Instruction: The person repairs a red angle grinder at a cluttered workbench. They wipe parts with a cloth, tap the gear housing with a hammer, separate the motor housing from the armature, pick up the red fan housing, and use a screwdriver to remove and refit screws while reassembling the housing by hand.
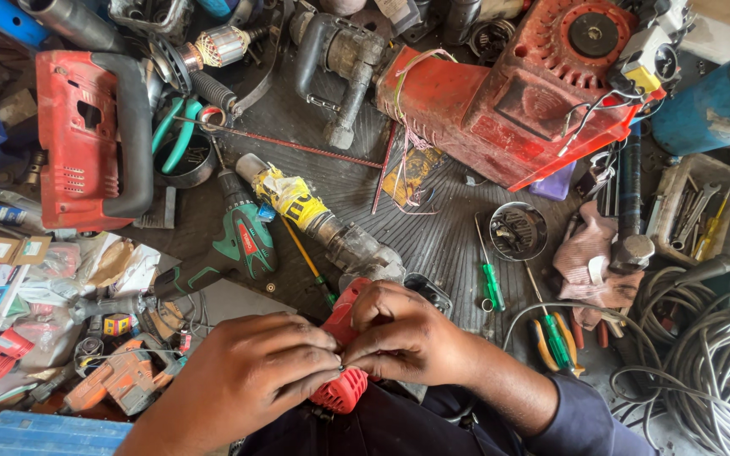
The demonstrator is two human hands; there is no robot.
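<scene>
Two hands meet at lower centre of the frame: our left hand [251, 371] and right hand [403, 338] both pinch a small red ribbed plastic tool housing [341, 390], above the cluttered dark ribbed worktop [445, 241].

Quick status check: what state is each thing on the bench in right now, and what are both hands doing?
Left hand: gripping the red tool housing.
Right hand: pinching the same housing from above.
Large red power tool: lying on its side, cover off, wires loose.
Green screwdriver: lying flat, untouched.
Small round tin: open.
</scene>
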